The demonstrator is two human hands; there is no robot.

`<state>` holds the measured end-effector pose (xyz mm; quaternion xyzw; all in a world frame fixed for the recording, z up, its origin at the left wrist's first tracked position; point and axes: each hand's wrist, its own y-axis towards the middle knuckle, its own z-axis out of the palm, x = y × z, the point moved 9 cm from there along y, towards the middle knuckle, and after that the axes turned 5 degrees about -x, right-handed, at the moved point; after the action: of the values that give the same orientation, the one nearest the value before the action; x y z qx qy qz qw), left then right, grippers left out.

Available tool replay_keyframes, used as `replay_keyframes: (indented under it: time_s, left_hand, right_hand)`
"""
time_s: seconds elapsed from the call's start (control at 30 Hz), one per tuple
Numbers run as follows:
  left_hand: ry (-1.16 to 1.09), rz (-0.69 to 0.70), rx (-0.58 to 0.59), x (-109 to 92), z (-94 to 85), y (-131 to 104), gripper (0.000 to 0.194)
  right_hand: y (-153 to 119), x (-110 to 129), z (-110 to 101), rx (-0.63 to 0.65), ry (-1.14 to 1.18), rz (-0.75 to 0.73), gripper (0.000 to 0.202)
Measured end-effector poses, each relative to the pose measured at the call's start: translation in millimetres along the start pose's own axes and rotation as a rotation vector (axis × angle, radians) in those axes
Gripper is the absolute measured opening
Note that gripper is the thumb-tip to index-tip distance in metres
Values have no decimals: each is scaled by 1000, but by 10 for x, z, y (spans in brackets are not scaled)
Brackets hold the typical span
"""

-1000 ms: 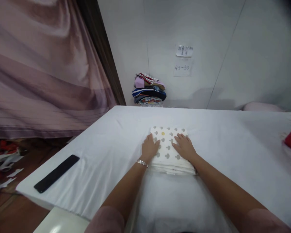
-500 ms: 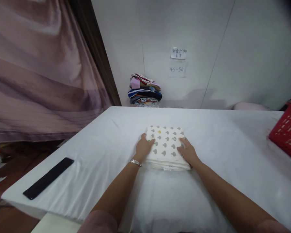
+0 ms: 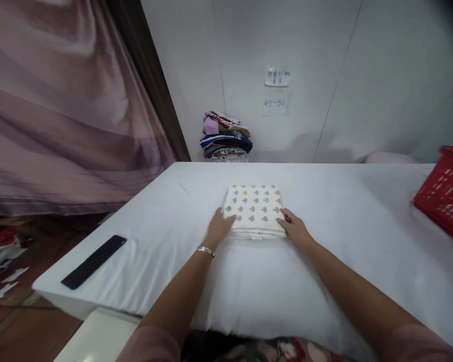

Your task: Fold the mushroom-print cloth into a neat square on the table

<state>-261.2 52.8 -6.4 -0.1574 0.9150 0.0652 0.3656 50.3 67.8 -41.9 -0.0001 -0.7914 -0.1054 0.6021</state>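
A white cloth [image 3: 252, 208], printed with grey, mushroom-like shapes plus a few yellow and green motifs, lies folded into a thick, flat rectangle. My left hand [image 3: 219, 227] holds its near left edge, thumb over the top; the other fingers are partly hidden along the side. At the near right edge, my right hand [image 3: 295, 227] grips the cloth with thumb and forefinger on its corner. Several folded layers show along the front edge between my hands.
The cloth rests on a white-covered table [image 3: 343, 201]. A long black flat object [image 3: 94, 262] lies at left, a red basket [image 3: 447, 193] at right. Behind the table rises a stack of folded fabrics [image 3: 226, 137]. Paper signs [image 3: 275, 103] hang on the wall; a pink curtain [image 3: 71, 110] hangs at left.
The folded cloth has slid away from me and slightly left, with both hands still at its sides. My view has shifted a little, showing more of the table's near edge.
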Motion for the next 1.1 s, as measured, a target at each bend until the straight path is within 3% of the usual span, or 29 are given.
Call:
replay_keyframes:
  time_s: [0.17, 0.3, 0.43, 0.6, 0.87, 1.1]
  left_hand:
    - [-83, 111, -178, 36, -160, -294, 52]
    - [49, 407, -358, -298, -207, -631, 35]
    - [158, 675, -232, -770, 132, -973, 30]
    - [264, 811, -100, -1142, 539, -1171, 30]
    - [241, 835, -81, -1261, 799, -1116, 26]
    - [276, 796, -98, -1313, 842, -1067, 22]
  right_hand:
    - [-315, 45, -329, -128, 51, 99, 39]
    - [-502, 26, -481, -179, 89, 159, 34]
    - [-588, 37, -423, -144, 69, 107, 36]
    - [-580, 112, -376, -149, -104, 17, 37]
    - [-579, 290, -288, -94, -383, -189, 31]
    - [-532, 325, -184, 0, -596, -154, 34]
